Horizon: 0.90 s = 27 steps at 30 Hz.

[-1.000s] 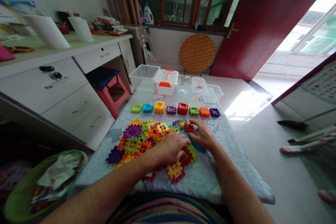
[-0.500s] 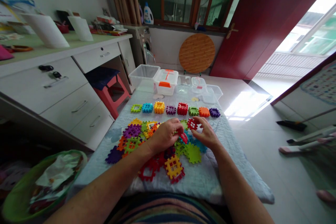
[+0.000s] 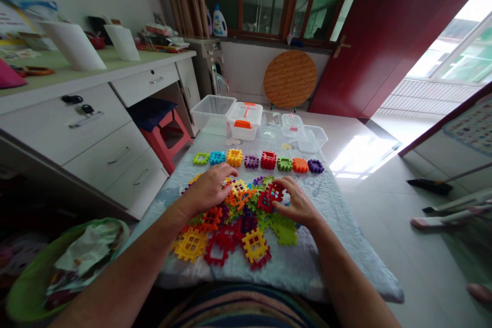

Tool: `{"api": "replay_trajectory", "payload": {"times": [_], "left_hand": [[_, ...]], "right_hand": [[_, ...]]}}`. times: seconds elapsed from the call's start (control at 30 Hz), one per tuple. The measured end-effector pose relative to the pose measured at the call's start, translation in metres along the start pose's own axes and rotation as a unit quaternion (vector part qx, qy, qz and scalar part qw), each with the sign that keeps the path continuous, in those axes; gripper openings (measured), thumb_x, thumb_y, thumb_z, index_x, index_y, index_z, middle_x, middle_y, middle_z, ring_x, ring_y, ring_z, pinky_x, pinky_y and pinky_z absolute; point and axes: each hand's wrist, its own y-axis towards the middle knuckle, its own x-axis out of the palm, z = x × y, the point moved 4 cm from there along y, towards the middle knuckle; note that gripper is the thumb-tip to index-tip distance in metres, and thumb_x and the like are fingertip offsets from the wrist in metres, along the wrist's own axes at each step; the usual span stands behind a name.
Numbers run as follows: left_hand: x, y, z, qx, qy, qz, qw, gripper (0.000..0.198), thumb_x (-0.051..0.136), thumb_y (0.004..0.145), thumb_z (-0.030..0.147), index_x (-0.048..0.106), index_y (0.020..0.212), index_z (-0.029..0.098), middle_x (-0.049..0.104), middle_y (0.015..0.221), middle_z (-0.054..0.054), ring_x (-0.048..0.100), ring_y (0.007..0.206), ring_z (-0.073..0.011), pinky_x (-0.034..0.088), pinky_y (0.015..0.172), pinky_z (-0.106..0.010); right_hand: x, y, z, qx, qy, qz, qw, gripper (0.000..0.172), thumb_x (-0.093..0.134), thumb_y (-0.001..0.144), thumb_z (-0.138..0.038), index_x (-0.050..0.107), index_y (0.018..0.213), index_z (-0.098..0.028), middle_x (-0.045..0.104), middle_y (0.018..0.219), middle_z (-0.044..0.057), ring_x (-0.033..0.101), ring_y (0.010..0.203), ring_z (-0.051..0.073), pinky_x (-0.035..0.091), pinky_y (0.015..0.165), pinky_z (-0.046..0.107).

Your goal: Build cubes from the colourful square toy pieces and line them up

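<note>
On the cloth-covered table lies a heap of toothed, interlocking plastic building squares in several colours, some with window-like grids. My right hand (image 3: 299, 202) pinches a red building square (image 3: 275, 192) at its right edge, over the heap's right side. My left hand (image 3: 209, 189) rests over the heap's left part, thumb and fingers apart, close to a yellow window square (image 3: 239, 187) and an orange piece (image 3: 242, 198). Nearer to me lie a yellow square (image 3: 255, 246) on a red one, another yellow square (image 3: 190, 245) and a lime green square (image 3: 285, 229).
Beyond the heap runs a row of assembled cubes, including a red cube (image 3: 268, 160) and an orange one (image 3: 300, 165). Clear plastic boxes, one with an orange-latched lid (image 3: 246, 113), stand at the table's far end. A green basket (image 3: 23, 287) is at lower left.
My left hand has moved left and away from the small red piece it was at. The heap's left part is rearranged, with a yellow square now at front left. My right hand still holds red.
</note>
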Motion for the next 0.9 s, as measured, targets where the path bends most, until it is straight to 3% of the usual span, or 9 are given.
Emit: {"api": "replay_trajectory", "payload": {"times": [0.17,0.27,0.33,0.53,0.9], "left_hand": [[-0.016,-0.026,-0.076,-0.129,-0.072,0.08,0.986,0.031,0.059,0.08,0.039,0.062,0.102,0.019,0.064,0.11,-0.006,0.058,0.105,-0.0231,0.044,0.097,-0.035],[-0.013,-0.041,-0.114,-0.225,-0.15,0.147,0.952,0.043,0.063,0.076,0.05,0.063,0.102,0.017,0.066,0.106,-0.006,0.06,0.099,-0.0226,0.047,0.091,-0.034],[-0.007,-0.047,-0.128,-0.257,-0.209,0.177,0.927,0.048,0.065,0.073,0.054,0.063,0.102,0.015,0.067,0.102,-0.007,0.062,0.092,-0.0211,0.049,0.085,-0.032],[0.006,-0.049,-0.139,-0.26,-0.3,0.207,0.894,0.046,0.072,0.066,0.053,0.066,0.092,0.015,0.067,0.085,-0.003,0.062,0.077,-0.0173,0.049,0.075,-0.028],[0.014,-0.053,-0.145,-0.255,-0.292,0.203,0.899,0.039,0.071,0.066,0.048,0.066,0.089,0.016,0.069,0.082,-0.003,0.063,0.076,-0.0187,0.051,0.074,-0.03]], "right_hand": [[0.011,-0.001,-0.018,-0.03,-0.078,-0.025,0.996,0.039,0.066,0.07,-0.026,0.055,0.107,-0.021,0.055,0.096,0.006,0.052,0.092,0.024,0.045,0.088,0.041],[0.016,-0.002,-0.019,-0.03,-0.111,-0.037,0.993,0.043,0.067,0.068,-0.028,0.055,0.109,-0.02,0.054,0.098,0.008,0.05,0.094,0.026,0.044,0.088,0.042],[0.019,-0.001,-0.017,-0.029,-0.119,-0.044,0.991,0.049,0.069,0.068,-0.03,0.054,0.113,-0.019,0.054,0.103,0.009,0.049,0.097,0.027,0.044,0.09,0.042],[0.021,0.0,-0.015,-0.023,-0.124,-0.054,0.991,0.054,0.069,0.068,-0.032,0.054,0.117,-0.017,0.055,0.106,0.009,0.049,0.1,0.027,0.042,0.093,0.042],[0.024,0.001,-0.02,-0.02,-0.093,-0.028,0.995,0.051,0.064,0.065,-0.021,0.054,0.115,-0.018,0.055,0.105,0.009,0.05,0.101,0.026,0.042,0.095,0.042]]}}
